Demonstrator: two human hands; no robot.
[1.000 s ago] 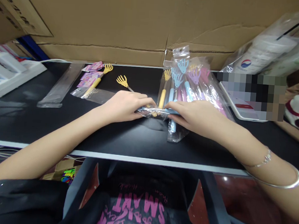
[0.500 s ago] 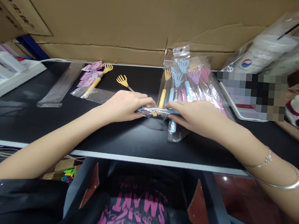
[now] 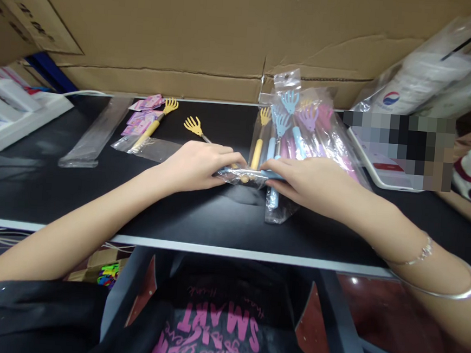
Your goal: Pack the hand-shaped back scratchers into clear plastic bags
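Both of my hands pinch a clear plastic bag [image 3: 247,178] held level above the front of the table, with blue pieces and a shiny rod in it, seemingly a blue back scratcher. My left hand [image 3: 195,165] is closed on its left end, my right hand [image 3: 300,181] on its right end. Behind my left hand a yellow back scratcher [image 3: 193,125] shows its claw head; its handle is hidden by the hand. Beyond my right hand lie bagged back scratchers, among them a yellow one [image 3: 258,145] and a blue one [image 3: 280,125].
Farther left lie another yellow back scratcher [image 3: 151,129], pink and purple cards [image 3: 142,117] and a flat clear bag [image 3: 96,133]. A white power strip [image 3: 40,120] is at the left edge. At right are a phone [image 3: 386,172] and a bagged cup [image 3: 418,82]. Cardboard [image 3: 169,24] stands behind.
The view has shifted very slightly. My hands stay on the bagged piece in nearly the same pose, and nothing on the table has moved.
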